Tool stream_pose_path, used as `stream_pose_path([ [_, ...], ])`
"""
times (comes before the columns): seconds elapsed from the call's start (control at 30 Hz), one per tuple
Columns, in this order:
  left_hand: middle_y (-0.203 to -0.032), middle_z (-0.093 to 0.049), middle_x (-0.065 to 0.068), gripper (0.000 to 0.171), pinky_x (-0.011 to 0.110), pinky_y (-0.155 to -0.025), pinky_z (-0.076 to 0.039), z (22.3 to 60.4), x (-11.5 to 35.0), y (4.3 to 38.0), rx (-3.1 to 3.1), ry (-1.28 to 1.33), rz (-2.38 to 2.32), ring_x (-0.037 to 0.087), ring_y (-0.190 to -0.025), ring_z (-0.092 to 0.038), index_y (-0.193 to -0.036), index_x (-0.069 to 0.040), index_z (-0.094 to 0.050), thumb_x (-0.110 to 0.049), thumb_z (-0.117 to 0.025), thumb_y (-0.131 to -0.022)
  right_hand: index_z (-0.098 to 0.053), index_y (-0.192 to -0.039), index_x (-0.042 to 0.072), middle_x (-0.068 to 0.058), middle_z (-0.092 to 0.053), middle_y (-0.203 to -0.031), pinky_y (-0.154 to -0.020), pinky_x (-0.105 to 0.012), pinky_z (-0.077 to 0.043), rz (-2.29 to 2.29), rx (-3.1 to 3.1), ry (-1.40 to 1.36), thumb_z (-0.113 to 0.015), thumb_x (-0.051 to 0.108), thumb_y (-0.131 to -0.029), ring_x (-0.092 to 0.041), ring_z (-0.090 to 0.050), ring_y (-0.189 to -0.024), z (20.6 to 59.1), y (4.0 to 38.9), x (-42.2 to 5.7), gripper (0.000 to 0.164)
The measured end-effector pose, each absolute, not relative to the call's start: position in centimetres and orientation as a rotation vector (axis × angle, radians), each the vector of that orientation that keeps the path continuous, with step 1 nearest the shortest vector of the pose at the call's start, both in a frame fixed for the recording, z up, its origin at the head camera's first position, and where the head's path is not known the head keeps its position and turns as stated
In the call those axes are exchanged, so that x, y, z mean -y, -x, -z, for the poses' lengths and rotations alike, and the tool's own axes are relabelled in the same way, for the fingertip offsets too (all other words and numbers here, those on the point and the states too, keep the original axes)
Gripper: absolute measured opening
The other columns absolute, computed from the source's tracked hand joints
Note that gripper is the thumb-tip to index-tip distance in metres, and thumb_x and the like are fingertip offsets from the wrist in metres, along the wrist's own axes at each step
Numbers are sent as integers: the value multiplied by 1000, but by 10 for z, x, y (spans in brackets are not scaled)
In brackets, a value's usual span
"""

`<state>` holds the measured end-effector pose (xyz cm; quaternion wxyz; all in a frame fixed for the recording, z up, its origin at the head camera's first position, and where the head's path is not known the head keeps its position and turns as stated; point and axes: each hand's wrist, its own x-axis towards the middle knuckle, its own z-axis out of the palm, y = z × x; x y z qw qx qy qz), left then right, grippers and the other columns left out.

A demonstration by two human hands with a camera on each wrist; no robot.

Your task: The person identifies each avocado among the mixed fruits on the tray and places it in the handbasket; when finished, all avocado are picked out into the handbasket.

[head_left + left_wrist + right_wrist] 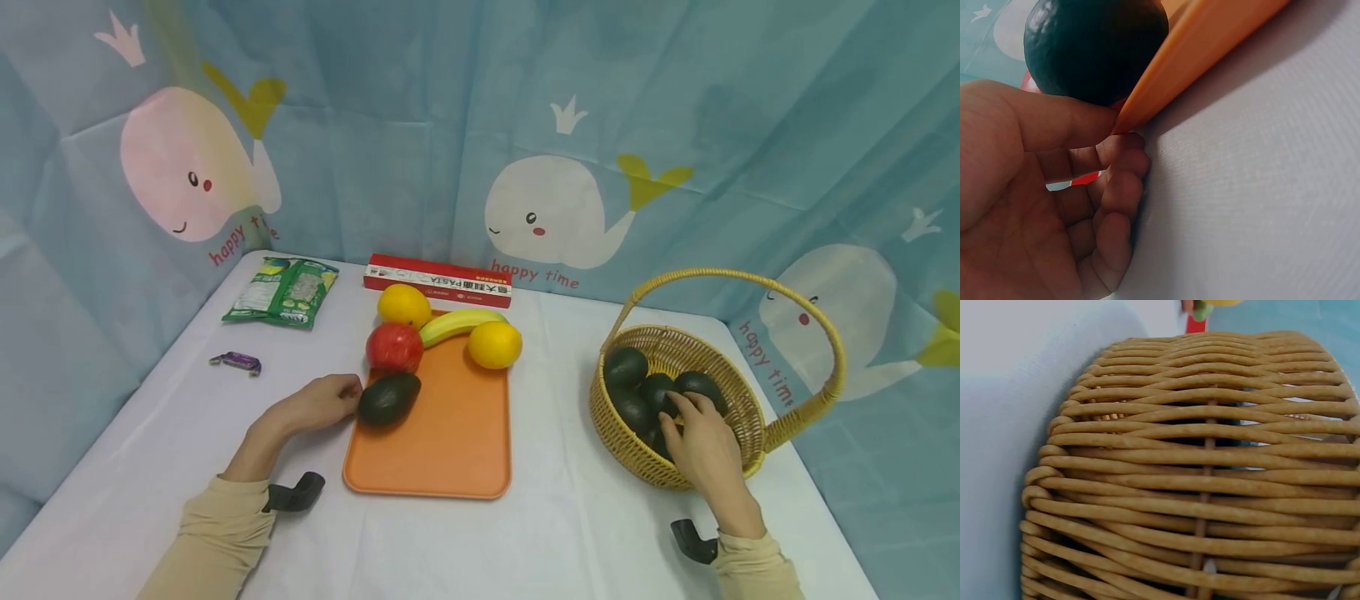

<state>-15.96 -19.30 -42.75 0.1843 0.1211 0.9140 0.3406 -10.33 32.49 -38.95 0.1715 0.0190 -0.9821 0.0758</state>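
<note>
My left hand [322,404] pinches the left rim of an orange tray [442,450], thumb above and curled fingers below in the left wrist view. Right beside it, a dark green avocado [388,400] lies on the tray's left edge. Over on the right, my right hand [705,442] reaches into a wicker basket [622,442] with its fingers down among several avocados [626,367]; I cannot tell whether it grips one. The basket's woven wall [1210,481] fills the right wrist view and hides that hand.
On the tray's far part are a red pomegranate-like fruit [394,347], a banana [461,325] and two yellow fruits [495,345]. Behind stands a red pasta box [438,281]. A green snack bag [283,292] and purple candy [240,361] lie left. The basket's handle [750,279] arches upward.
</note>
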Motion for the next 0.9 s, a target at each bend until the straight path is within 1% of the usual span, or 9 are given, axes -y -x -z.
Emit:
stream_pose_path([
  [0.17, -76, -50, 3, 10, 31, -68, -36, 428, 194, 161, -2584, -359, -958, 17, -76, -48, -86, -7, -56, -14, -50, -91, -61, -121, -8, -33, -56, -120, -76, -60, -49, -210, 2787, -58, -64, 15, -89, -50, -61, -96, 389, 103, -323, 39],
  [0.37, -76, -50, 3, 10, 31, -68, -36, 428, 194, 161, -2582, -364, -955, 17, -77, -48, -87, -7, -57, -15, -51, -91, -59, -124, -8, -33, -56, -122, -77, -60, -49, -223, 2801, -37, -65, 15, -89, -50, -61, -96, 387, 102, -322, 42],
  [0.5, -76, -51, 3, 11, 30, -68, -36, 426, 194, 160, -2573, -349, -955, 17, -77, -48, -87, -7, -57, -15, -51, -91, -57, -125, -7, -33, -56, -121, -75, -60, -48, -243, 2786, -50, -65, 16, -88, -49, -62, -93, 386, 103, -321, 44],
  [0.57, -76, -51, 3, 11, 30, -67, -36, 427, 194, 160, -2570, -347, -957, 18, -77, -48, -88, -7, -57, -15, -51, -91, -58, -125, -6, -32, -57, -121, -72, -59, -49, -252, 2769, -61, -65, 17, -88, -47, -63, -89, 385, 103, -320, 44],
  [0.7, -76, -51, 3, 10, 30, -68, -37, 427, 194, 161, -2569, -346, -957, 18, -77, -48, -88, -7, -57, -15, -51, -91, -59, -124, -3, -30, -58, -119, -63, -54, -49, -280, 2707, -107, -66, 16, -88, -40, -64, -77, 382, 103, -314, 42],
  [0.8, -76, -50, 3, 10, 30, -67, -36, 428, 194, 161, -2572, -349, -955, 17, -77, -48, -87, -7, -57, -14, -51, -91, -58, -125, -2, -28, -59, -119, -65, -55, -50, -327, 2651, -146, -66, 15, -88, -41, -64, -84, 379, 104, -306, 42],
  [0.9, -76, -51, 3, 10, 30, -68, -37, 428, 193, 161, -2571, -343, -956, 17, -77, -48, -87, -7, -57, -14, -51, -91, -56, -129, 0, -26, -59, -121, -74, -59, -49, -383, 2609, -211, -67, 14, -88, -44, -61, -99, 376, 105, -295, 44],
])
